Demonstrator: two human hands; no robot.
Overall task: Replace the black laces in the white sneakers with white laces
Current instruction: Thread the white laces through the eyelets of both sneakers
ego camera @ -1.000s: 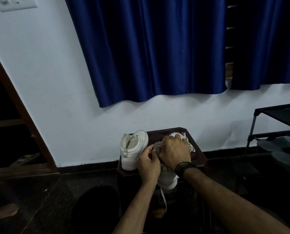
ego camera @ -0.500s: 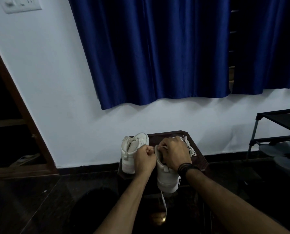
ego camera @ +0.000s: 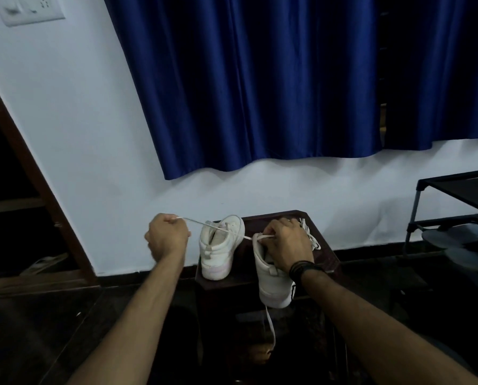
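Two white high-top sneakers stand on a small dark wooden stool [ego camera: 327, 257], heels toward me. The left sneaker [ego camera: 218, 251] stands alone. My right hand [ego camera: 288, 243] grips the top of the right sneaker [ego camera: 271, 284], which hangs over the stool's front edge. My left hand [ego camera: 167, 236] is a fist off to the left, gripping a white lace [ego camera: 204, 224] that runs taut across the left sneaker to the right sneaker's collar. Another white lace end [ego camera: 271, 326] dangles below the right sneaker. No black laces are visible.
A white wall with blue curtains [ego camera: 260, 84] rises behind the stool. A dark metal shoe rack [ego camera: 454, 218] with footwear stands at the right. A wooden shelf unit [ego camera: 23, 190] is at the left. The floor is dark.
My left hand has moved from the right sneaker's collar out to the left, drawing the white lace taut. The right hand has stayed on the right sneaker.
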